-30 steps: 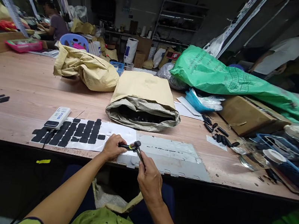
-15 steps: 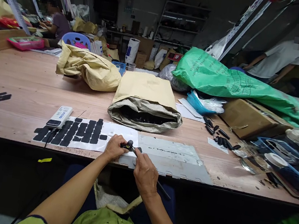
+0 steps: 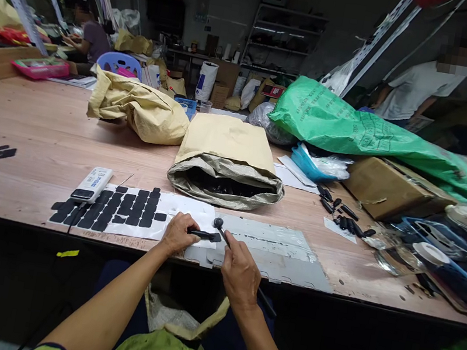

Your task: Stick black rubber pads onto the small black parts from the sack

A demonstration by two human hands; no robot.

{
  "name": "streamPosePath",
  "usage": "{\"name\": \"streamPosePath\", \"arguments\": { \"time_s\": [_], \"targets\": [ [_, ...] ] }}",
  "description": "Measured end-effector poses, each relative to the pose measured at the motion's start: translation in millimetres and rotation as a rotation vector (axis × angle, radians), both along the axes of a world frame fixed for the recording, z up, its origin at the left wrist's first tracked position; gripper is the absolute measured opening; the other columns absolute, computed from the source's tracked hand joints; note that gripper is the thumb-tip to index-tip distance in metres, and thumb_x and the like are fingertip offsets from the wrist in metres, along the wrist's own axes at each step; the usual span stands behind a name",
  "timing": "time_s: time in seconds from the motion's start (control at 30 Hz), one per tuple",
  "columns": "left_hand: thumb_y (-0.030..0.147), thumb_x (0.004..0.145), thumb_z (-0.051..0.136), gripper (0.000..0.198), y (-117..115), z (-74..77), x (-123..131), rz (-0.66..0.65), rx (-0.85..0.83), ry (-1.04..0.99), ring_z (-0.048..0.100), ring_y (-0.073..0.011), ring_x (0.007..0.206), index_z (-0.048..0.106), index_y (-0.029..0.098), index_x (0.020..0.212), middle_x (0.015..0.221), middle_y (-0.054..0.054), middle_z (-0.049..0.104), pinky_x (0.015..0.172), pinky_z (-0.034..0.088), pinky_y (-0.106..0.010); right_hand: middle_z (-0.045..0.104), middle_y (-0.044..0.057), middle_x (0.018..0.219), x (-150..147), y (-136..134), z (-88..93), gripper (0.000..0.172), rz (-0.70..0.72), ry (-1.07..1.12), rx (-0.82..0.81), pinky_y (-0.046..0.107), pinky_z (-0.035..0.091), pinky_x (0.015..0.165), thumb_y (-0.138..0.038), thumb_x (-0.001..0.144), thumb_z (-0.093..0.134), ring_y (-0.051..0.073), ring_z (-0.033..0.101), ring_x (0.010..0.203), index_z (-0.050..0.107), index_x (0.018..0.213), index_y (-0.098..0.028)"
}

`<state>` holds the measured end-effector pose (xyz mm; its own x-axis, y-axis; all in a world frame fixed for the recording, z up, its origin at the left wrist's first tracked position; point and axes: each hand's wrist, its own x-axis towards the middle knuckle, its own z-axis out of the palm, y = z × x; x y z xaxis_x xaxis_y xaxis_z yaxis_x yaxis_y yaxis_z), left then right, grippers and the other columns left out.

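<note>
My left hand [image 3: 179, 232] pinches a slim black piece [image 3: 203, 234] that points right, over the right edge of the white sheet [image 3: 171, 203]. A wider dark tip shows at its right end; its kind is too small to tell. My right hand [image 3: 241, 271] is closed round the long black handle of a round-headed tool [image 3: 218, 223], shaped like a small hammer. Its dark head stands just above and beyond the black piece, and the handle runs back below the hand past the table edge. Rows of black rounded patches [image 3: 134, 206] lie on the sheet to the left.
A grey board [image 3: 267, 242] lies on the right. Behind stands an open paper sack [image 3: 232, 139] with dark contents. A white device [image 3: 97, 180] with a cable sits left. Black parts [image 3: 345, 222], a carton [image 3: 386, 187] and jars crowd the right. Two people are farther back.
My right hand has moved right and slightly down, taking the tool's head off the black piece. My left hand stays nearly in place. The person at the right has shifted left.
</note>
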<state>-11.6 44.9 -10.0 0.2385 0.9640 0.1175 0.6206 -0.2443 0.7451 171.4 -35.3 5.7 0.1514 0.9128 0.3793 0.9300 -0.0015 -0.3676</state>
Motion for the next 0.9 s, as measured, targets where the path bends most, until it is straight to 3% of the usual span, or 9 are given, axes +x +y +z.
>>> {"name": "streamPosePath", "arguments": {
  "time_s": [0.13,0.33,0.57,0.9],
  "targets": [
    [0.014,0.065,0.074,0.014,-1.0,1.5,0.7,-0.012,0.015,0.044,0.054,-0.0211,0.085,0.07,0.021,0.076,0.08,-0.001,0.066,0.074,0.043,-0.032,0.067,0.003,0.094,30.7,30.4,2.2,0.04,-0.099,-0.057,-0.014,0.026,0.035,0.069,-0.015,0.091,0.046,0.016,0.058,0.082,0.066,0.124,-0.027],
    [0.029,0.068,0.08,0.027,-0.8,2.7,1.8,-0.042,0.046,0.098,0.053,-0.0234,0.089,0.072,0.025,0.093,0.085,-0.002,0.065,0.078,0.041,-0.034,0.066,0.004,0.091,67.0,69.5,-15.8,0.04,-0.195,-0.146,-0.071,0.028,0.029,0.066,-0.01,0.089,0.049,0.016,0.053,0.078,0.067,0.122,-0.025],
    [0.032,0.08,0.069,0.018,-1.0,3.5,0.7,-0.096,-0.017,0.104,0.052,-0.0232,0.093,0.076,0.028,0.096,0.091,-0.003,0.062,0.082,0.04,-0.035,0.065,0.002,0.09,68.1,74.7,-36.6,0.034,-0.154,-0.231,0.036,0.03,0.027,0.07,-0.015,0.09,0.054,0.016,0.05,0.08,0.069,0.116,-0.03],
    [0.034,0.092,0.051,0.023,-1.1,1.5,-1.9,-0.119,0.037,0.113,0.052,-0.0213,0.091,0.07,0.022,0.099,0.095,-0.004,0.062,0.082,0.04,-0.036,0.064,0.003,0.091,66.5,76.5,-36.7,0.031,-0.147,-0.238,0.039,0.031,0.027,0.071,-0.017,0.09,0.054,0.017,0.049,0.084,0.068,0.115,-0.029]
  ]
}}
